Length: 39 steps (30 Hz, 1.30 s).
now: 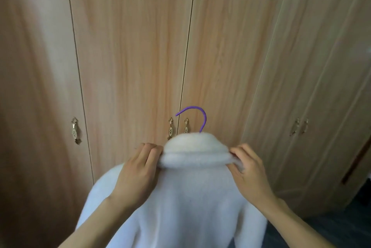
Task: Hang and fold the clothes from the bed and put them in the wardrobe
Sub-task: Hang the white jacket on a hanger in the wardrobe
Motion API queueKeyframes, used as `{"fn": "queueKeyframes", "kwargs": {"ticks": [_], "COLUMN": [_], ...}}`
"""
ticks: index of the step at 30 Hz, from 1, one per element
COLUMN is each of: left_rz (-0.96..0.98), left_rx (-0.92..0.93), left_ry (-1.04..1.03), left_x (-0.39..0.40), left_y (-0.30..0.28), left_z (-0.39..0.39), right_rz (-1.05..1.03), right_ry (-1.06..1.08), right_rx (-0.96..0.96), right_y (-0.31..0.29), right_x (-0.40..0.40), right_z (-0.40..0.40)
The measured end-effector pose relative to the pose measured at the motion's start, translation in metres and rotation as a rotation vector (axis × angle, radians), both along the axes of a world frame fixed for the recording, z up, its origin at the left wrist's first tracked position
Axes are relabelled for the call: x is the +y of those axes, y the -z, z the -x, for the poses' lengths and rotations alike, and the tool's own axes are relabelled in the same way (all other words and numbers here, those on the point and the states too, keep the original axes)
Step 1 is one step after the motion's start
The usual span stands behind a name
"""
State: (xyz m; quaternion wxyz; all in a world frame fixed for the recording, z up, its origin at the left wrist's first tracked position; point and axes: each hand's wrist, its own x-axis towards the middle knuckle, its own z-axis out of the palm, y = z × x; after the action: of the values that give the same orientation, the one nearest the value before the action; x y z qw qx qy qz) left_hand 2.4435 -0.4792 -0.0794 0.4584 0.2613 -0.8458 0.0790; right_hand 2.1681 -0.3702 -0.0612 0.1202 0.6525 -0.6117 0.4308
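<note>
A white fleece jacket (186,193) hangs in front of me with its back toward me, filling the lower middle of the view. A purple hanger (202,116) sits inside it; only its hook shows above the folded collar (194,152). My left hand (138,169) grips the collar's left end with curled fingers. At the collar's right end my right hand (249,169) pinches the fleece. The wardrobe (132,57) stands right behind the jacket, all its wooden doors closed.
Ornate metal handles (170,128) sit on either side of the door seam just behind the hook, and another handle (74,130) is at the left. A second wardrobe unit (313,87) angles in at the right, above dark floor (321,227).
</note>
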Motion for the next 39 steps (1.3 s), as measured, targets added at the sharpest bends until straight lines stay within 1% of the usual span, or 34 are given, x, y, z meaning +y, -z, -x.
{"fn": "queueKeyframes", "kwargs": {"ticks": [6, 10, 13, 15, 18, 21, 26, 29, 31, 33, 35, 39], "left_rz": [0.047, 0.064, 0.047, 0.028, 0.003, -0.002, 0.026, 0.025, 0.020, 0.011, -0.005, -0.001], "left_rx": [-0.111, -0.134, -0.139, -0.154, -0.170, -0.186, -0.176, -0.203, -0.212, -0.214, -0.217, -0.227], "left_ry": [-0.069, -0.124, -0.165, -0.186, -0.209, -0.204, -0.190, -0.185, -0.193, -0.187, -0.173, -0.152], "left_x": [-0.064, -0.104, -0.127, -0.138, -0.151, -0.165, -0.181, -0.191, -0.195, -0.199, -0.202, -0.204], "left_y": [0.003, 0.006, 0.022, 0.034, 0.047, 0.047, 0.038, 0.030, 0.028, 0.031, 0.035, 0.044], "left_z": [0.023, 0.030, 0.031, 0.026, 0.021, 0.018, 0.011, 0.004, 0.001, -0.003, -0.009, -0.014], "right_rz": [-0.049, -0.102, -0.166, -0.159, -0.145, -0.184, -0.382, -0.485, -0.538, -0.544, -0.548, -0.634], "right_ry": [-0.072, -0.159, -0.275, -0.295, -0.228, -0.113, -0.032, 0.001, 0.013, 0.001, -0.025, -0.047], "right_rx": [-0.064, -0.093, -0.109, -0.157, -0.200, -0.218, -0.253, -0.291, -0.344, -0.388, -0.372, -0.185], "right_y": [0.028, 0.022, 0.015, 0.018, 0.030, 0.042, 0.048, 0.051, 0.049, 0.047, 0.047, 0.055], "right_x": [-0.079, -0.130, -0.162, -0.183, -0.216, -0.249, -0.294, -0.315, -0.323, -0.328, -0.330, -0.333], "right_z": [0.029, 0.043, 0.051, 0.054, 0.059, 0.063, 0.051, 0.040, 0.031, 0.023, 0.016, 0.016]}}
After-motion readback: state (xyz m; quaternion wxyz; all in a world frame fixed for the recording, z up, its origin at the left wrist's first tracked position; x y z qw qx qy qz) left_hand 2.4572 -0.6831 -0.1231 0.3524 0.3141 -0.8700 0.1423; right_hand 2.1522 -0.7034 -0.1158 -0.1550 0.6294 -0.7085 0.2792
